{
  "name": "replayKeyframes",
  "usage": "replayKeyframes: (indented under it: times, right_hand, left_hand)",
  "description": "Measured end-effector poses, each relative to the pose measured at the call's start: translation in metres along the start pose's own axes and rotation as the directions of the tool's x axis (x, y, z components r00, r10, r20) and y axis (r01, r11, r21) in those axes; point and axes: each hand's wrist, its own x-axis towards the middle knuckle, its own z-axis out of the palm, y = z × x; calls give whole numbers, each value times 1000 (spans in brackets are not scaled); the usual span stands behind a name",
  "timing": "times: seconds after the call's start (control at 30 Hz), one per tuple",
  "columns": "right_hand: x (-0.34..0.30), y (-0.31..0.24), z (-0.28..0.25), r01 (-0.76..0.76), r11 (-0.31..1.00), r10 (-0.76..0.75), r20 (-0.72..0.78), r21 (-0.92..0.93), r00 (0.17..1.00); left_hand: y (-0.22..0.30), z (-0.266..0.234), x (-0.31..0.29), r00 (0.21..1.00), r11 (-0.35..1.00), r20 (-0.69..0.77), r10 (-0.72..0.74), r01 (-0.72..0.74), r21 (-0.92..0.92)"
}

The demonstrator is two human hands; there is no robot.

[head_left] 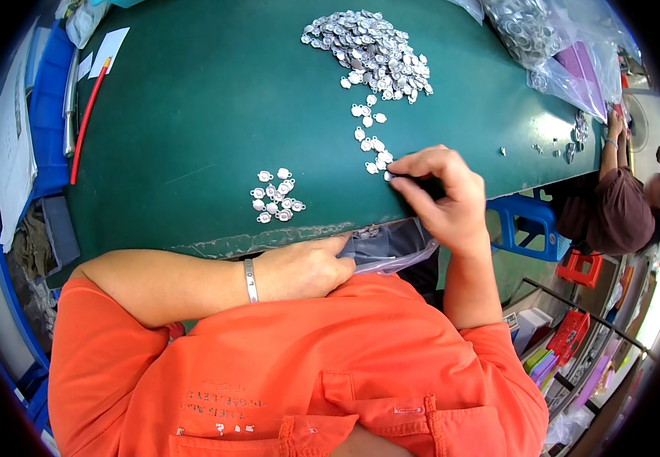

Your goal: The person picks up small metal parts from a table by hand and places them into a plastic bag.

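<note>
Thumb and forefinger of my right hand close on a small silvery metal charm at the table top. Just beyond it, a loose trail of similar charms leads up to a big heap of charms. My left hand, with a metal bracelet at its wrist, is curled at the table's front edge. It grips the rim of a clear plastic bag below the edge; its fingertips are partly hidden. A smaller group of charms lies on the table beyond my left hand.
The green table carries a red pencil-like stick and a metal rod at left. Plastic bags of metal parts stand far right. Beyond the right edge are a blue stool and another person's arm.
</note>
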Motion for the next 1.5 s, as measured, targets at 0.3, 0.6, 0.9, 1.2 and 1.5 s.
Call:
replayKeyframes:
  times: [0.3,0.6,0.9,1.2,1.5]
  right_hand:
    - [-1,-17,-4,-216,976,213,122,15,969]
    - [-11,-11,-1,-338,702,323,142,627,936]
    - [-13,-7,-2,-315,712,286,150,628,946]
    - [-12,-7,-2,-316,712,291,146,628,946]
    - [-12,-6,-2,-317,715,285,155,623,946]
  left_hand:
    - [-5,7,-1,977,992,-173,126,-120,48]
    - [-2,3,-1,1000,999,0,-7,7,-38]
    - [-2,5,-1,1000,999,-13,-15,14,-52]
    - [-1,4,0,1000,1000,-23,-8,7,-24]
    - [-1,4,-1,1000,1000,-21,-16,16,-8]
